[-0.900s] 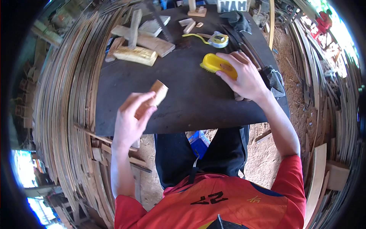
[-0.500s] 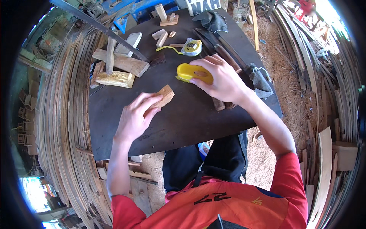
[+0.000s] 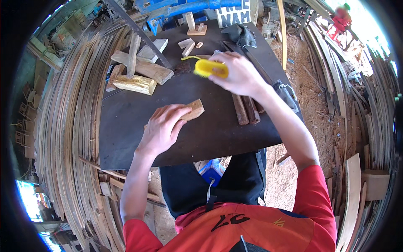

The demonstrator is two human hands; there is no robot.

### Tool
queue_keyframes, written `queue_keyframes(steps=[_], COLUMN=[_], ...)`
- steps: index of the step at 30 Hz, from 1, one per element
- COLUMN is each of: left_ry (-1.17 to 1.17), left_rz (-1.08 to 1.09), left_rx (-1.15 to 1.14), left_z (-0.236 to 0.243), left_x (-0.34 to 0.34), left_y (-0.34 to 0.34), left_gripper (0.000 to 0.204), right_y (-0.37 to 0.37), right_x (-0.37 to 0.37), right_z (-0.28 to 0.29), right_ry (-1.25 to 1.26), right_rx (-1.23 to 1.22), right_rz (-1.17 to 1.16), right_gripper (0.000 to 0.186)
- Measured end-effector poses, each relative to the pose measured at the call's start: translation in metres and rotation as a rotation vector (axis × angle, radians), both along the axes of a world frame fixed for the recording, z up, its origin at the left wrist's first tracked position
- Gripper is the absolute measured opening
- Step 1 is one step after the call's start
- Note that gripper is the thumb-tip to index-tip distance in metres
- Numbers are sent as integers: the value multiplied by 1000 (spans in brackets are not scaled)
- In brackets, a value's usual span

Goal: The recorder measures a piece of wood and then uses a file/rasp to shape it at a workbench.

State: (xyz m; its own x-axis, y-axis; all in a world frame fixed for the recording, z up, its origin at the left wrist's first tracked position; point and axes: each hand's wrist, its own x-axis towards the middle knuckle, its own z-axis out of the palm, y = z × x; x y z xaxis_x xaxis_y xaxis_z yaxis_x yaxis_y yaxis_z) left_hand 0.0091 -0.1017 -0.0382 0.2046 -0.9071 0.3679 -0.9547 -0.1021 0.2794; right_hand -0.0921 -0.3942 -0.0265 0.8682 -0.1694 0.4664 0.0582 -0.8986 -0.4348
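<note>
My left hand (image 3: 163, 129) is closed around a small wooden block (image 3: 195, 109), held over the near middle of the dark tabletop (image 3: 201, 138). One end of the block sticks out past my fingertips. My right hand (image 3: 242, 74) grips a yellow brush (image 3: 203, 70) by its looped handle, bristles facing down and to the left. The brush is up and to the right of the block, apart from it. Behind the brush shows the yellow blade of a tape measure (image 3: 189, 58); my right hand mostly hides its case.
Wood pieces (image 3: 145, 70) and a saw blade (image 3: 142, 35) lie at the table's left. Tools with wooden handles (image 3: 245, 110) and dark cloth-wrapped items (image 3: 240, 34) are at the right. Small joined wood parts (image 3: 196, 29) sit at the back. Plank stacks (image 3: 69, 126) flank the table.
My right hand has carried the brush farther from me, over the tape measure. My left hand and the block have shifted slightly to the right. The whole view has also shifted a little.
</note>
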Motion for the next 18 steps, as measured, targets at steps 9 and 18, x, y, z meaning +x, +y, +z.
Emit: queue_keyframes(steps=[9, 18], left_ry=[-3, 55], left_rz=[-82, -122], left_rx=[4, -46], left_z=[-2, -10], left_x=[-6, 20], left_y=[-3, 32], left_gripper=[36, 36], right_y=[57, 21], right_x=[60, 132], right_z=[-8, 27], right_ry=[207, 703], right_rx=[-174, -138], right_rz=[53, 44], right_gripper=[44, 73])
